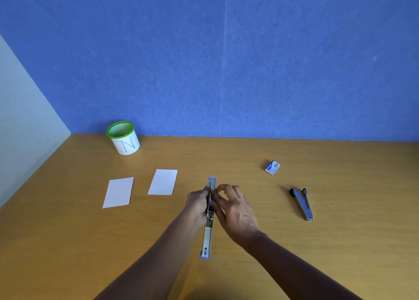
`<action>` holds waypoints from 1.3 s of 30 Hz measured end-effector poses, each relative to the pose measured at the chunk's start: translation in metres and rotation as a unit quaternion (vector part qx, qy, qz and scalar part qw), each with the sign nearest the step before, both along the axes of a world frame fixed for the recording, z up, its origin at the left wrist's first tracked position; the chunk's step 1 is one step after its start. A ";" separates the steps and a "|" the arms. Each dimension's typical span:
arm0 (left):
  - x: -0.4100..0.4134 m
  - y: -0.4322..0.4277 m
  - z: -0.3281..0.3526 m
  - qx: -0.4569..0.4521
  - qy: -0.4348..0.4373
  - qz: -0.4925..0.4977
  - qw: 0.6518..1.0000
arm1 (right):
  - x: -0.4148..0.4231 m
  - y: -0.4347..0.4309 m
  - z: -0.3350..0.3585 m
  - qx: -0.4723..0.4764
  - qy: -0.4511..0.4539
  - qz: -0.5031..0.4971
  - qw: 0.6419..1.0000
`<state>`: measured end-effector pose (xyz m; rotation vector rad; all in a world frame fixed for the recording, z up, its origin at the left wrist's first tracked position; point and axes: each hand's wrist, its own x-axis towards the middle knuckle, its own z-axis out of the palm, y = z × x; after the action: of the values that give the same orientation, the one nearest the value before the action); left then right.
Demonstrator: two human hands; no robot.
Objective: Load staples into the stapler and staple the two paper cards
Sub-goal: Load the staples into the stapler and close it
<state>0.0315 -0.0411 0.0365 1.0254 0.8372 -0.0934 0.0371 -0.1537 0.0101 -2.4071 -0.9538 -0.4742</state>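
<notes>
opened stapler (209,220) at centre of wooden table (68,231), gripped by left hand (196,203) from 9 o'clock, pinched by right hand (235,211) from 3. two paper cards (118,192) (162,182) lying apart at 10 o'clock, staple box (272,167) at 2.

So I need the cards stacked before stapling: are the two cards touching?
Apart. Head view shows bare table between left card and right card.
</notes>
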 end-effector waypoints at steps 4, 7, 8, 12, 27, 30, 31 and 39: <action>-0.001 -0.001 0.001 0.000 0.000 0.003 1.000 | 0.002 -0.003 0.000 -0.005 0.001 0.004 1.000; -0.001 0.000 0.001 -0.004 -0.006 0.006 1.000 | 0.002 -0.005 -0.002 0.013 0.027 0.027 0.999; -0.001 0.000 0.002 -0.006 -0.011 0.005 1.000 | 0.002 -0.006 -0.003 0.022 0.039 0.039 0.998; -0.002 0.004 0.001 -0.019 -0.025 0.002 1.000 | 0.003 -0.011 -0.007 0.037 0.041 0.071 0.996; -0.001 0.012 -0.001 -0.062 -0.019 0.052 0.997 | 0.003 -0.017 -0.012 0.009 0.068 0.139 0.988; -0.004 0.010 0.001 -0.051 -0.024 0.031 0.998 | 0.003 -0.013 -0.009 0.070 0.123 0.103 0.984; -0.005 0.009 0.002 -0.038 -0.028 0.026 0.999 | 0.003 -0.011 -0.007 0.095 0.147 0.087 0.981; -0.007 0.002 0.002 0.012 -0.043 -0.008 0.999 | 0.007 -0.002 0.007 0.203 0.287 0.005 0.936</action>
<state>0.0241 -0.0394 0.0380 1.0522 0.7527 -0.0525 0.0440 -0.1555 0.0173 -1.9828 -0.5398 0.0496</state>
